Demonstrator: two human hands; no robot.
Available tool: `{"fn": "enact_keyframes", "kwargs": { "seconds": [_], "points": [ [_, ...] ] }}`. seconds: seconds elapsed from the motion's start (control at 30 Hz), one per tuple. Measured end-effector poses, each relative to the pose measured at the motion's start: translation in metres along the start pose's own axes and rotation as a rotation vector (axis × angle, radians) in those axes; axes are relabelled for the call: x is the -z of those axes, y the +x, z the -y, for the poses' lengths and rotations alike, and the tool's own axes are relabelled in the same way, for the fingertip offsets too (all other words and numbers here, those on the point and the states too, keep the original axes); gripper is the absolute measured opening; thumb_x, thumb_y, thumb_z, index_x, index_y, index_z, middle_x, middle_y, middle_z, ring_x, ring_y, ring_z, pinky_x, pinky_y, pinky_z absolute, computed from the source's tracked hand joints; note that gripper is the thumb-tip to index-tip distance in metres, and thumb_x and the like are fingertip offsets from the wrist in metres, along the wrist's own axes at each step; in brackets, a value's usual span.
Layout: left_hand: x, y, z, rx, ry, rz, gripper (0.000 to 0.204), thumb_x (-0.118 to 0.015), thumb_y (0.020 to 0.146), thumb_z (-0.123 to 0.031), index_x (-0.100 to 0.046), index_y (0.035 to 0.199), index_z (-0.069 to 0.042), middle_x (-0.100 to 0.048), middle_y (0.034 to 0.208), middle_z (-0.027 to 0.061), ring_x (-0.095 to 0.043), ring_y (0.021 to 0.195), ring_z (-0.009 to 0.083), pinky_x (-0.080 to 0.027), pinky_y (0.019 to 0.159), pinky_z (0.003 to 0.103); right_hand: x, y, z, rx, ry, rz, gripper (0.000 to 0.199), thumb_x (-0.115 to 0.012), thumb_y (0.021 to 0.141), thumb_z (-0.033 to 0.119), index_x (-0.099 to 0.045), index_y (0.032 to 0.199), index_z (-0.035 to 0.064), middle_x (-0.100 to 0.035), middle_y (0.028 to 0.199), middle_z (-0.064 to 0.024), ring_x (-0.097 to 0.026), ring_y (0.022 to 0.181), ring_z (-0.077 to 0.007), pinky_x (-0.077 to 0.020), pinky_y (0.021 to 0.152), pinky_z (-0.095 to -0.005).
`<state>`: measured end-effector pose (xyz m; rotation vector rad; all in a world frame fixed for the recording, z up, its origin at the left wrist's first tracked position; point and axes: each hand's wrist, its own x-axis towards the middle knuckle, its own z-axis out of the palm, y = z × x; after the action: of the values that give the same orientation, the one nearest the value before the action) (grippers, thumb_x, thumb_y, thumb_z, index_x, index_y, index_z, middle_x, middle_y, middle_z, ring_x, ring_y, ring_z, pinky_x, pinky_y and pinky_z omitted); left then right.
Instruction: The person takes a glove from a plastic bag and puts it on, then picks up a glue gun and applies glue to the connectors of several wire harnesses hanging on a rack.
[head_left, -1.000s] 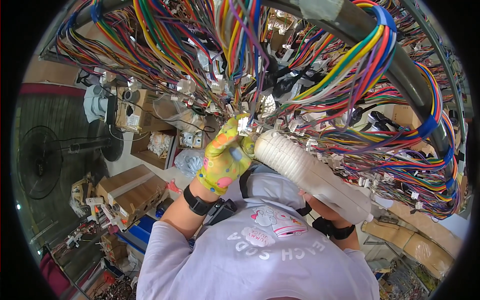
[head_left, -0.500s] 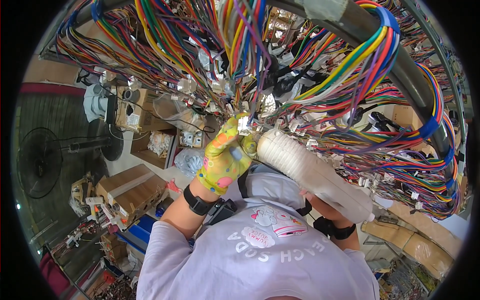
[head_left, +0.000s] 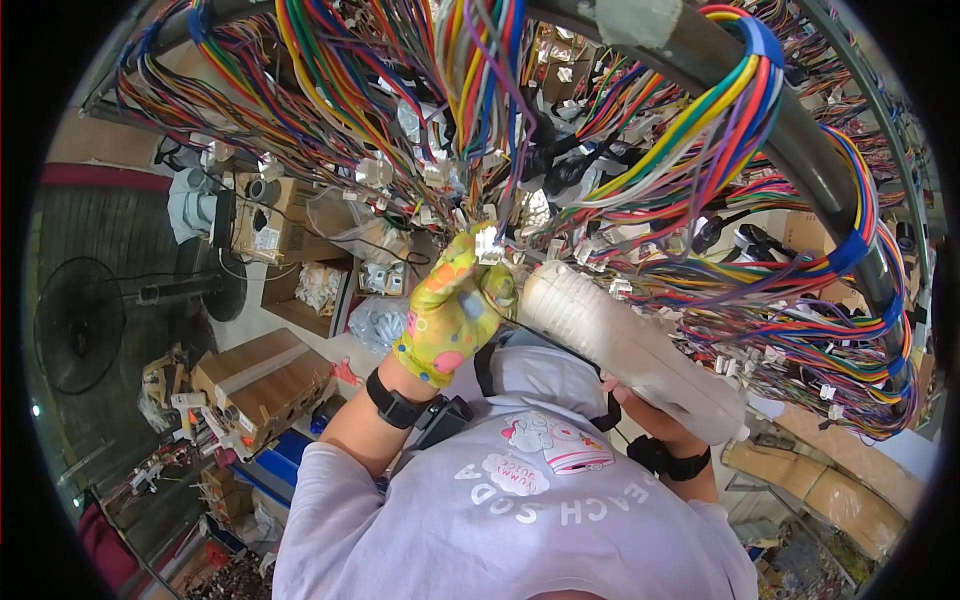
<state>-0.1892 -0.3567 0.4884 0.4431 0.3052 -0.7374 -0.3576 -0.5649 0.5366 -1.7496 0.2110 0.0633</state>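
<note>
My left hand (head_left: 455,310), in a yellow glove with coloured dots, is closed with its fingertips around a white plug connector (head_left: 488,243) at the lower end of a wire bundle (head_left: 490,80). To its right, a cloudy white plastic bottle (head_left: 640,345) lies aslant, its ribbed end towards the glove and its small cap at the lower right. My bare right hand (head_left: 617,392) is at the bottle's underside; most of it is hidden behind the bottle, and the fingers that show press against it. A thin dark line runs between the glove and the bottle.
Thick bundles of coloured wires hang from a curved dark metal bar (head_left: 810,150) overhead and to the right. At the left stand a fan (head_left: 85,320) and a taped cardboard box (head_left: 262,380). A brown cardboard piece (head_left: 820,490) lies at the right.
The bottle's ribbed end has shifted slightly to the right, away from the glove. A bit more of my right fingers shows. My left hand keeps its grip on the connector.
</note>
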Motion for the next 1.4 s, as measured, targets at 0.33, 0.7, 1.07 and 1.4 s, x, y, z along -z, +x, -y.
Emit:
{"fn": "enact_keyframes", "kwargs": {
  "seconds": [0.33, 0.7, 1.07, 1.4],
  "points": [
    [-0.008, 0.011, -0.009, 0.009, 0.041, 0.175, 0.048, -0.059, 0.084, -0.022, -0.047, 0.128, -0.008, -0.054, 0.123, 0.0114, -0.057, 0.098, 0.0213, -0.046, 0.079, 0.031, 0.015, 0.002, 0.007, 0.177, -0.227, 0.054, 0.037, -0.07, 0.075, 0.011, -0.062, 0.109, 0.0005, -0.066, 0.101, -0.0104, -0.061, 0.097, -0.0233, -0.0438, 0.089, -0.0349],
    [0.017, 0.018, -0.017, 0.101, 0.222, 0.248, 0.045, -0.061, 0.084, -0.022, -0.05, 0.123, -0.003, -0.054, 0.124, 0.0127, -0.056, 0.1, 0.0203, -0.045, 0.087, 0.033, -0.003, -0.021, 0.021, 0.054, -0.394, -0.093, 0.045, -0.076, 0.066, 0.017, -0.061, 0.106, 0.0052, -0.064, 0.1, -0.0116, -0.063, 0.087, -0.0269, -0.049, 0.075, -0.0337],
    [-0.025, 0.031, 0.007, 0.573, 0.002, 0.511, 0.053, -0.057, 0.088, -0.018, -0.037, 0.136, -0.008, -0.055, 0.114, 0.0114, -0.054, 0.092, 0.014, -0.044, 0.077, 0.024, -0.036, -0.065, 0.038, 0.082, -0.659, -0.273, 0.053, -0.082, 0.06, 0.012, -0.061, 0.108, 0.0057, -0.063, 0.103, -0.0104, -0.06, 0.098, -0.0271, -0.0467, 0.081, -0.0381],
    [-0.006, 0.018, 0.012, 0.208, 0.71, 0.426, 0.042, -0.065, 0.084, -0.011, -0.051, 0.123, -0.004, -0.061, 0.109, 0.0044, -0.059, 0.088, 0.0089, -0.047, 0.067, 0.019, -0.027, -0.099, -0.001, -0.161, -0.123, -0.443, 0.046, -0.075, 0.064, 0.003, -0.059, 0.107, 0.0004, -0.062, 0.1, -0.0109, -0.06, 0.093, -0.0227, -0.0473, 0.078, -0.0324]
  ]
}}
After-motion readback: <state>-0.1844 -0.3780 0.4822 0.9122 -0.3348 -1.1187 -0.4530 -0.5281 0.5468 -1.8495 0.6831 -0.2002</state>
